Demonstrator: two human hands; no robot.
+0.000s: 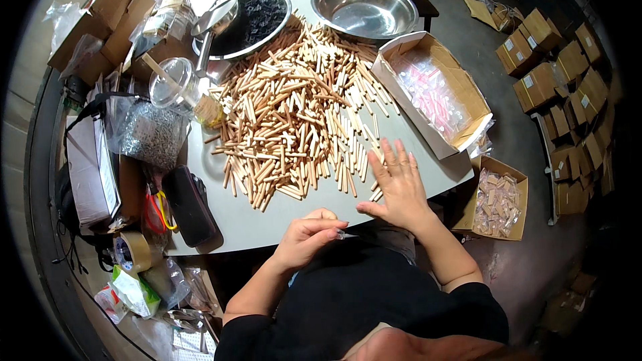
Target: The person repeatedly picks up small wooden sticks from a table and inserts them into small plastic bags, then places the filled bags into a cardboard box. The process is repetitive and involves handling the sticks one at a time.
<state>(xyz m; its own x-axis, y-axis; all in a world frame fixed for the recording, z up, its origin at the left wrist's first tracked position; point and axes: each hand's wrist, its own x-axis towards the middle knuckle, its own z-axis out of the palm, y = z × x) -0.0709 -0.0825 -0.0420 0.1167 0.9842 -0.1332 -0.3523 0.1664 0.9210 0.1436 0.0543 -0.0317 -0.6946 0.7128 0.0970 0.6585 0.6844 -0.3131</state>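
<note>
I see the grey round surface [281,220] carrying a big heap of pale wooden dowel pegs [294,113]; my right hand [399,187] lies flat, fingers spread, on its near edge, while my left hand [309,237] pinches a small clear plastic bag [342,234]

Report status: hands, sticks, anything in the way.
Left hand pinching a small clear bag. Right hand flat, fingers spread on wooden sticks. Cardboard box beside the right hand.

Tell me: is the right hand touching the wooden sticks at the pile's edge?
Touching. The head view shows the right hand lying flat, fingers spread, over wooden sticks at the pile's near edge.
</note>
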